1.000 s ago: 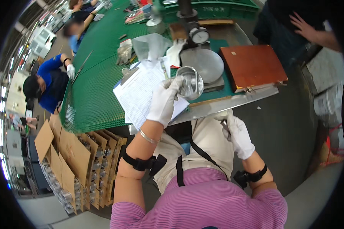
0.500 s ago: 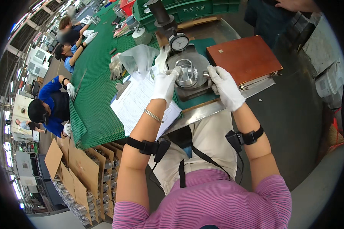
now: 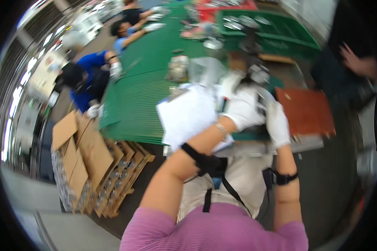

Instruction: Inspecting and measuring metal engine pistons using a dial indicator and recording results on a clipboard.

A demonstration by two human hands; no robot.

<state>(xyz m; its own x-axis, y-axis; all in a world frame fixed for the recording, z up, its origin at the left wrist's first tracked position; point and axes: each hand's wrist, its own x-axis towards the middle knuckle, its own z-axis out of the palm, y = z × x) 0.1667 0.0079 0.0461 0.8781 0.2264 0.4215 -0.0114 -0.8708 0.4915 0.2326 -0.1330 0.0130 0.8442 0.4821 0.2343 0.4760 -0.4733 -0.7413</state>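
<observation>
Motion smears the whole head view. My left hand (image 3: 246,109), in a white glove, is at the gauge stand on the bench, below the dial gauge (image 3: 259,73). Beside it on the right is my right hand (image 3: 277,122), also gloved in white, held upright with its fingers near those of the left. A dark and shiny patch shows between the two hands, too blurred to name. The fingers of both hands are smeared, so their grip cannot be made out. Papers (image 3: 188,115) lie left of my left forearm.
A reddish-brown case (image 3: 306,112) lies right of my hands. Behind the stand is a green crate (image 3: 276,39) with metal parts. A clear plastic bag (image 3: 207,71) and gloves (image 3: 178,67) sit on green matting (image 3: 138,100). Cardboard-layered parts (image 3: 92,146) stand at left; people work nearby.
The view has swung left, so the bench appears further right. My hands have come closer together; the metal ring at my left hand and the small metal cylinder in my right can no longer be made out.
</observation>
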